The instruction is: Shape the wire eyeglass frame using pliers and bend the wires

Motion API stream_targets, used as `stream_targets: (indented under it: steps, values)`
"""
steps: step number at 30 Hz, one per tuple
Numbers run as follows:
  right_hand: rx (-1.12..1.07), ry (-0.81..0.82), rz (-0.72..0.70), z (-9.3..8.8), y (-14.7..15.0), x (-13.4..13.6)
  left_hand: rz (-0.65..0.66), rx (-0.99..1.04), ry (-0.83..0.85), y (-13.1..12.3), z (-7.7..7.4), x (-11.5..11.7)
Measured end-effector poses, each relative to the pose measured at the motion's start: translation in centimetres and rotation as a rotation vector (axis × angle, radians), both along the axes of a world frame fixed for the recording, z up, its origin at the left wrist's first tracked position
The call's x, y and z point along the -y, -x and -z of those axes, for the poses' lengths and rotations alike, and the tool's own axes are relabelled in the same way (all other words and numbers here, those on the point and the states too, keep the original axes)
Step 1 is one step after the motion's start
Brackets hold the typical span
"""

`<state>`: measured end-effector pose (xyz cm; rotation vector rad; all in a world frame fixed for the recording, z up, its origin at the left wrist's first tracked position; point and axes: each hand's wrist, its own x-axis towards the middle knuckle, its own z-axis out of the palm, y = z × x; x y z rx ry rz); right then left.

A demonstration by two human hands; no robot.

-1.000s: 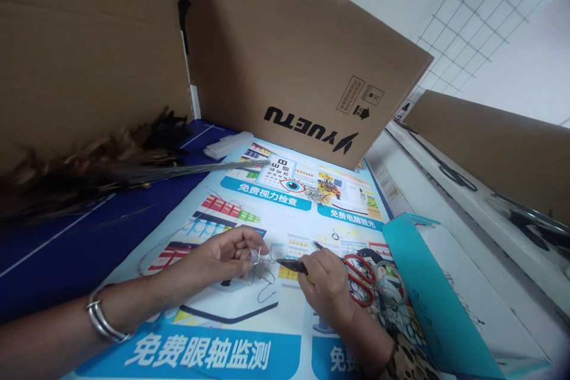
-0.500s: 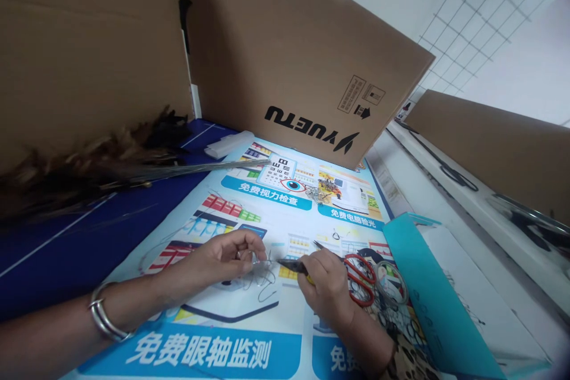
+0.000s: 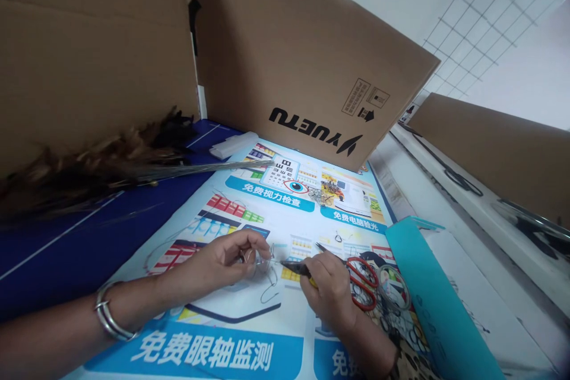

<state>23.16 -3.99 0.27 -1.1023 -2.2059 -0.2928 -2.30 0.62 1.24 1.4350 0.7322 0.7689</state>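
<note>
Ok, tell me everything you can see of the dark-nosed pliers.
The dark, metal-looking pliers have a tapering nose pointing toward the left hand and its thin, bent wire. The right hand grips the handles, hiding most of them; some yellow shows. Whether the tips touch the wire, or stand open, is unclear.

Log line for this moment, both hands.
left hand: holds wire | right hand: holds pliers | pliers tip: near wire, contact unclear | beside right hand: scissors

Pliers (image 3: 294,268) in right grip (image 3: 328,288), beside wire (image 3: 271,276)
</note>
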Motion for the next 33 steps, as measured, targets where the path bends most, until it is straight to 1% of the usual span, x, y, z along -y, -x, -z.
stream_targets:
  steps: [7,11,14,18,24,28,33]
  values:
    - [-0.002,-0.019,0.010,0.39,-0.12,-0.11,0.002,0.000,-0.063,0.21,0.78,-0.01]
    - [-0.006,-0.019,0.024,0.53,-0.14,0.00,0.000,-0.019,-0.073,0.22,0.57,0.00]
    - [-0.008,-0.008,0.023,0.52,-0.19,0.07,0.025,-0.022,-0.066,0.13,0.33,0.00]
    - [-0.014,-0.018,0.010,0.42,-0.20,-0.06,0.028,-0.011,-0.083,-0.01,0.52,-0.06]
    - [-0.027,0.006,0.016,0.34,0.01,0.01,0.079,-0.024,-0.028,0.28,1.09,-0.21]
    - [-0.044,0.017,0.009,0.31,0.19,0.19,0.087,-0.026,0.018,0.36,0.79,-0.15]
    - [-0.054,0.039,0.011,0.10,0.49,0.30,0.051,-0.032,0.068,0.08,0.55,-0.05]
